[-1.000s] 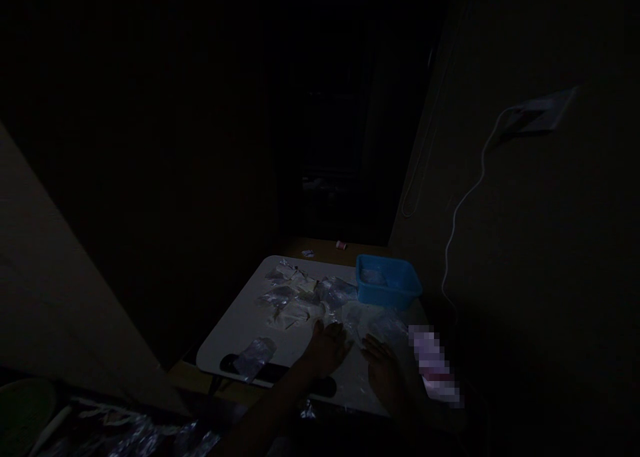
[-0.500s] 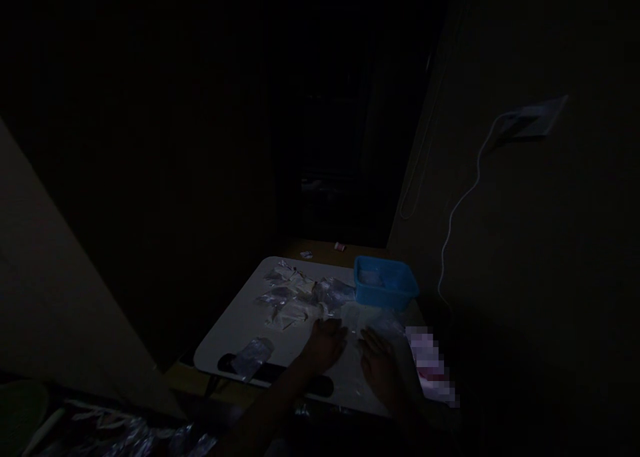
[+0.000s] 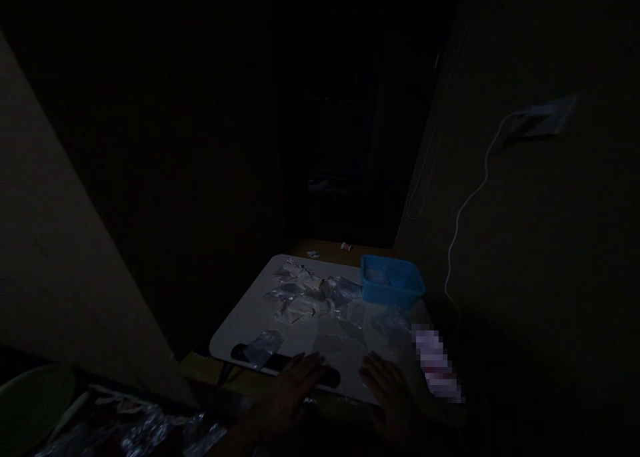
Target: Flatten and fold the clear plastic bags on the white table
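In dim light, my left hand point(image 3: 296, 385) lies at the near edge of a small white table point(image 3: 250, 317), over the end of its dark slot, fingers stretched out. My right hand point(image 3: 386, 382) rests at the same edge further right, also with fingers extended. Nothing shows in either hand. Just beyond them a clear plastic bag point(image 3: 340, 342) seems to lie flat on the tabletop. Crumpled clear plastic bags point(image 3: 300, 297) are heaped at the back left and middle. One more plastic bag point(image 3: 265, 347) lies across the slot, left of my left hand.
A blue basket point(image 3: 393, 280) with something pale inside stands at the back right corner. A blurred-out item point(image 3: 437, 364) is at the right edge. A white cable point(image 3: 457, 220) hangs from a wall socket point(image 3: 545, 116). Shiny plastic point(image 3: 150, 430) and a green tub point(image 3: 37, 400) are at lower left.
Both hands have drawn back toward me, from the middle of the table to its near edge. The view has shifted slightly, so the table sits further right.
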The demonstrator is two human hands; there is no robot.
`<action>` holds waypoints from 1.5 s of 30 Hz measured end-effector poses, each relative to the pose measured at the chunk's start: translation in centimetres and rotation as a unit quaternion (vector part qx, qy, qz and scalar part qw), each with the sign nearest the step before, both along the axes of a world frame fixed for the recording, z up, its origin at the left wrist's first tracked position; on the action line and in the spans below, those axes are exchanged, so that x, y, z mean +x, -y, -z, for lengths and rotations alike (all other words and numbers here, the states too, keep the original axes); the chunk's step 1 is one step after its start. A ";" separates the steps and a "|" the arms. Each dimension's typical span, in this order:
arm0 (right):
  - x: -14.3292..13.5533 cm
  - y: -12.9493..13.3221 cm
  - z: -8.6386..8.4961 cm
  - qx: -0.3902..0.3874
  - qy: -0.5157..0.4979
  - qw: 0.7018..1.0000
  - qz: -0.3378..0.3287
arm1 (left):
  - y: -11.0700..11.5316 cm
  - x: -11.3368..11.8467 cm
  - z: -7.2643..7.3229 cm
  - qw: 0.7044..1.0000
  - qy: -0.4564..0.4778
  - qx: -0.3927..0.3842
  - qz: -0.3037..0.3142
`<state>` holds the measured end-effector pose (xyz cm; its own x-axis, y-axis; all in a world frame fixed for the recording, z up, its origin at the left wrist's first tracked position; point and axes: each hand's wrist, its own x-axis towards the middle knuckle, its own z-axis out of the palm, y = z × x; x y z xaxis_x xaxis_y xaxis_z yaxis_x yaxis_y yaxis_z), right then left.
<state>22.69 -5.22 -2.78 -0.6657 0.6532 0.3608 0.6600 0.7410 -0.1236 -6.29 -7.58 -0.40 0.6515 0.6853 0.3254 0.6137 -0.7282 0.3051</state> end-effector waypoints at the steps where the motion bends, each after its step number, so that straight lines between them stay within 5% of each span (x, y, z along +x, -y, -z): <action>1: -0.3 0.1 -0.1 0.000 -0.002 1.000 0.006 | -0.1 0.4 0.4 1.000 -0.002 0.010 -0.010; 14: -2.0 -0.9 0.0 0.063 -0.170 0.980 0.082 | -1.1 1.6 0.7 0.972 0.210 -0.059 -0.093; 25: -2.2 -1.2 0.0 -0.101 -0.328 0.936 0.080 | -2.7 1.1 0.3 0.962 0.247 -0.091 -0.079; 30: -1.7 -1.9 -0.3 -0.157 -0.359 0.905 0.165 | -3.8 2.1 -0.3 0.934 0.279 -0.184 -0.124; 37: -2.0 -4.7 -2.2 -0.236 -0.377 0.878 0.178 | -6.5 3.1 -1.0 0.872 0.376 -0.251 -0.187; 45: -2.4 -7.9 -0.5 -0.271 -0.393 0.852 0.216 | -9.1 4.1 -0.3 0.833 0.407 -0.277 -0.252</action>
<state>20.25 2.73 -2.31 -0.0128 0.9885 0.1505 0.4126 0.1423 -0.8997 -2.19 1.51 -0.13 -0.0458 0.9971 0.0611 0.2234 -0.0494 0.9735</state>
